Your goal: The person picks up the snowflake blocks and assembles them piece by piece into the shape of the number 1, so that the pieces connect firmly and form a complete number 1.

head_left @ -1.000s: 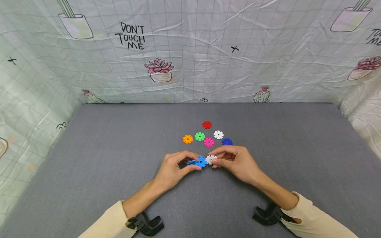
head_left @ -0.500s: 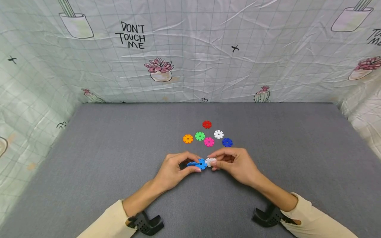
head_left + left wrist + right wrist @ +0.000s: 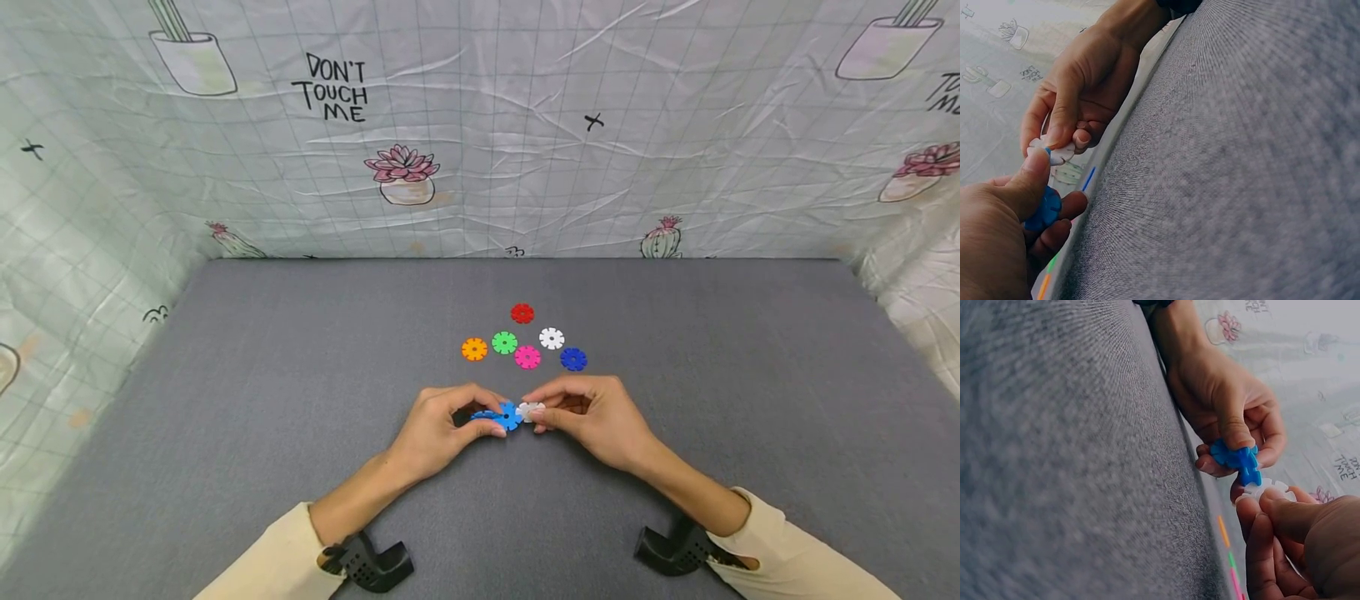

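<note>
Blue discs [image 3: 512,414]: clamped in left hand's grip [image 3: 438,425]
White disc [image 3: 1062,154]: pinched by right hand's grip [image 3: 600,417], touching blue
Grey worktop [image 3: 300,400]: six loose discs [image 3: 527,362] beyond both hands

Left hand [image 3: 433,423] faces right hand [image 3: 606,419], both pinching.

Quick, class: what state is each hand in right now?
Left hand: holding light blue discs.
Right hand: pinching a white disc.
</note>
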{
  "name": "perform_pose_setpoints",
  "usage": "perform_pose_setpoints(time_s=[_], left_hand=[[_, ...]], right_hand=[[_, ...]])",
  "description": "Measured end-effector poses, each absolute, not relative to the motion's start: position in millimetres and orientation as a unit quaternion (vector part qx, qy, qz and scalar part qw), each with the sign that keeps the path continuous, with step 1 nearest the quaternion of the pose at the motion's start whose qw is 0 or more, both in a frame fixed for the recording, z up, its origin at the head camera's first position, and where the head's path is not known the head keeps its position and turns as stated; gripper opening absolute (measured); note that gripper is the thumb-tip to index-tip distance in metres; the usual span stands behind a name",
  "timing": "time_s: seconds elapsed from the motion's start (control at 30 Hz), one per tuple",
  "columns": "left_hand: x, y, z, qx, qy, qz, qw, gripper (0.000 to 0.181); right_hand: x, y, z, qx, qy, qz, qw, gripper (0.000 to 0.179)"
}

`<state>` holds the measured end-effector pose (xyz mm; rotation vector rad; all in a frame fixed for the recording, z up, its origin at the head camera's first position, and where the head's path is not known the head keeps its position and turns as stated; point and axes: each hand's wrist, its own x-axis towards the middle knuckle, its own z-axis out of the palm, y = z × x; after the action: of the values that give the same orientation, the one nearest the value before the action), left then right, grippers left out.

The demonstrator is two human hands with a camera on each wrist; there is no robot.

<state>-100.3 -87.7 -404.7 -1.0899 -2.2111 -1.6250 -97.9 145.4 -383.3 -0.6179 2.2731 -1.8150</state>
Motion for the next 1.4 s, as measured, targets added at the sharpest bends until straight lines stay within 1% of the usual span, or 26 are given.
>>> perform_pose_setpoints(time_s=[0.13, 0.27, 0.37, 0.57, 0.77, 0.9, 1.1, 1.23, 1.4], left_hand=[[-100.2, -87.1, -405.4, -0.362, -0.747, -0.551, 0.088, 0.020], [-99.2, -86.9, -405.3, -0.359, -0.744, -0.557, 0.085, 0.020], [-98.5, -86.8, -404.8, -0.360, -0.738, -0.564, 0.087, 0.020], [-98.5, -86.4, -404.7, -0.367, -0.730, -0.569, 0.095, 0.020], [-98.7, -86.4, -405.4, -0.369, -0.726, -0.571, 0.102, 0.021], [-97.2, -85.1, -402.9, -0.353, -0.730, -0.578, 0.093, 0.022], [-90.6, -81.1, -385.4, -0.326, -0.744, -0.577, 0.086, 0.022], [-89.9, -81.1, -381.8, -0.321, -0.749, -0.573, 0.088, 0.022], [-97.3, -84.2, -399.4, -0.318, -0.754, -0.569, 0.078, 0.023]], right_hand=[[-95.3, 144.3, -381.7, -0.214, 0.762, -0.607, 0.075, 0.017], [-88.9, 139.4, -370.1, -0.229, 0.756, -0.610, 0.064, 0.017], [-85.5, 136.6, -362.1, -0.235, 0.752, -0.613, 0.058, 0.016], [-83.7, 134.9, -358.8, -0.230, 0.757, -0.609, 0.055, 0.014], [-86.9, 136.1, -367.7, -0.230, 0.757, -0.609, 0.058, 0.014], [-92.9, 140.5, -377.6, -0.223, 0.767, -0.598, 0.062, 0.014], [-99.5, 147.1, -378.4, -0.222, 0.800, -0.556, 0.043, 0.014], [-98.6, 146.6, -368.2, -0.217, 0.813, -0.539, 0.033, 0.013], [-93.8, 142.4, -349.1, -0.213, 0.819, -0.532, 0.024, 0.010]])
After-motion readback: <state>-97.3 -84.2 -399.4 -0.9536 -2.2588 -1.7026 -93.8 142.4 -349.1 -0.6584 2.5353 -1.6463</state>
